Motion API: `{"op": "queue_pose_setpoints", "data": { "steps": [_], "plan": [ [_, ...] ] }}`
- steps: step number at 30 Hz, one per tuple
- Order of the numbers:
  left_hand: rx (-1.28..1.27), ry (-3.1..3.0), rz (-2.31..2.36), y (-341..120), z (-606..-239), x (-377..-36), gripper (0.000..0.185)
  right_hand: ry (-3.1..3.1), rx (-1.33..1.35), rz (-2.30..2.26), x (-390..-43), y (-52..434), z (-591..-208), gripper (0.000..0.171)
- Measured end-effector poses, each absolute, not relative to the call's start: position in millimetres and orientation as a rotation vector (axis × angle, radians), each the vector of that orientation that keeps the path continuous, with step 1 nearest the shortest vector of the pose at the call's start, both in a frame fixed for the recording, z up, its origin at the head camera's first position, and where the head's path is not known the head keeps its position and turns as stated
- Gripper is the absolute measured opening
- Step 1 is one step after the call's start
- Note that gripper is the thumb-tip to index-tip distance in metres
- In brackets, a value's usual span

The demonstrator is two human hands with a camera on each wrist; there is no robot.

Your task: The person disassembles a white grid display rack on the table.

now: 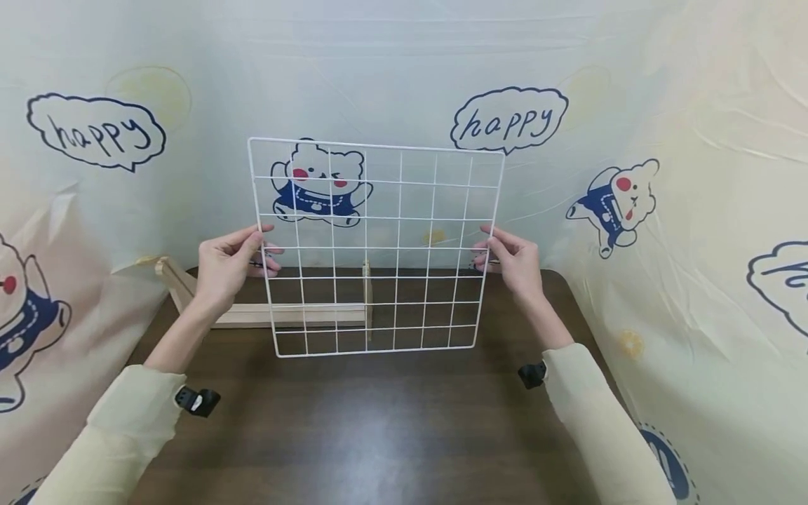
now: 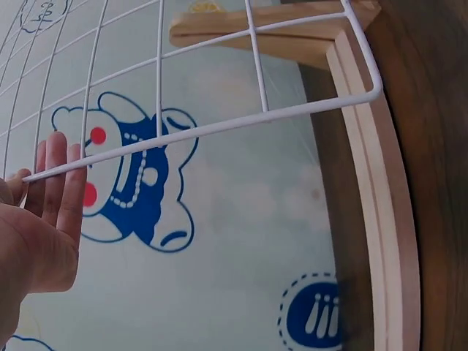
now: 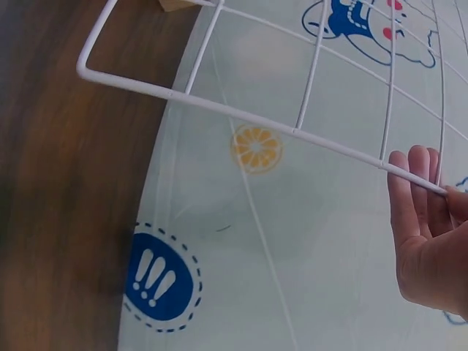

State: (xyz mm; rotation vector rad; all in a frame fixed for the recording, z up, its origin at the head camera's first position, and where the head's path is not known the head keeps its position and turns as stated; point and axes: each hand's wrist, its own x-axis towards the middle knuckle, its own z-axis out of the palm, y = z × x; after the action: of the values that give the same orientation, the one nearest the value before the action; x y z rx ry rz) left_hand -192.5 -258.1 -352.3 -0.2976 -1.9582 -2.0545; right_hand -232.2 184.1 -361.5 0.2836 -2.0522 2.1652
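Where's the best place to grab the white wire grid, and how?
Probably the outer wire at both side edges, with one hand from each side. The white wire grid is wide, flat and roughly upright, and that wire is thicker than the inner wires. The left hand and right hand pinch it there.

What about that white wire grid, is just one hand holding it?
No, the left hand and the right hand grip the white wire grid by opposite sides.

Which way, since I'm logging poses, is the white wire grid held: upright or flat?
Roughly upright, exact tilt unclear: left hand and right hand pinch the sides of the white wire grid, which faces the head camera.
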Motion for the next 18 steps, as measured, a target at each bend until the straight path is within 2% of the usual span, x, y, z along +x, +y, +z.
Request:
{"op": "queue_pose_setpoints", "data": {
  "steps": [9,18],
  "plan": [
    [-0.267,-1.993,-2.061,-240.3,-362.7,-198.9,0.034,-2.067,0.259,2.157,-225.5,204.1,-364.4,0.033],
    [-0.201,-2.16,-1.97,-227.3,-372.7,-193.0,0.033,-2.215,0.267,2.091,-219.1,220.2,-371.5,0.018]
  ]
}}
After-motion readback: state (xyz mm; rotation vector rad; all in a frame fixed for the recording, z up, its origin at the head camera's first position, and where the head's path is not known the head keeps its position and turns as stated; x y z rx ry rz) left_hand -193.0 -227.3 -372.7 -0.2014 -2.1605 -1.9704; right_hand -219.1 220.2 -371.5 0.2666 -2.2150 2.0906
